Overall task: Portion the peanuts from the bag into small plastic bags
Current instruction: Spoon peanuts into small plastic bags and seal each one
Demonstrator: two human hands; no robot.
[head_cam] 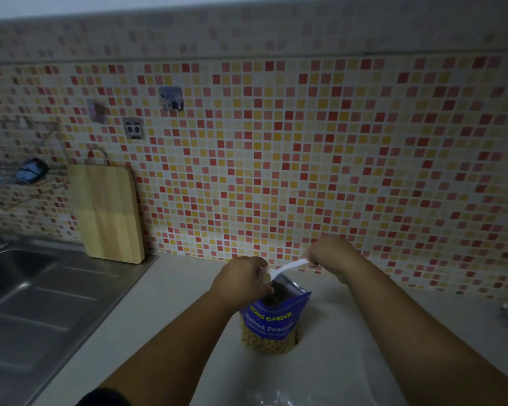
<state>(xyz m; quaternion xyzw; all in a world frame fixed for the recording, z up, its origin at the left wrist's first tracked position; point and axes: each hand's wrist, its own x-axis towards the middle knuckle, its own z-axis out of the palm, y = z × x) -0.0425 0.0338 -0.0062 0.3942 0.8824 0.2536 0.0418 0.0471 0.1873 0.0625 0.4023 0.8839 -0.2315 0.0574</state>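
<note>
The bag point(273, 323) stands upright on the tabletop point(173, 288), near the tiled wall point(305, 142), with its mouth open and peanuts point(267, 342) showing through its clear lower part. The left hand point(241, 279) grips the rim of the mouth on its left side. The right hand point(332, 256) pinches the handle end of a white spoon point(288, 268), whose bowl sits at the mouth. The bag looks like soft film that is stiff only along its top seal. It is probably steady while full and low, but likely to buckle or tip if the rim is pulled sideways, so the rim near the seal seems the right place to hold it. The spoon looks light, thin and a little bendy, so modest scoops would be safer than heaped ones, since loose nuts roll. The small bags point(276, 398) lie at the near edge, clear, limp and probably slippery. Each would need its mouth held open. There is bare tabletop to the right of the bag and in front of it. The sink point(18, 273) drops away on the left, with a board point(109, 212) leaning against the wall behind it.
</note>
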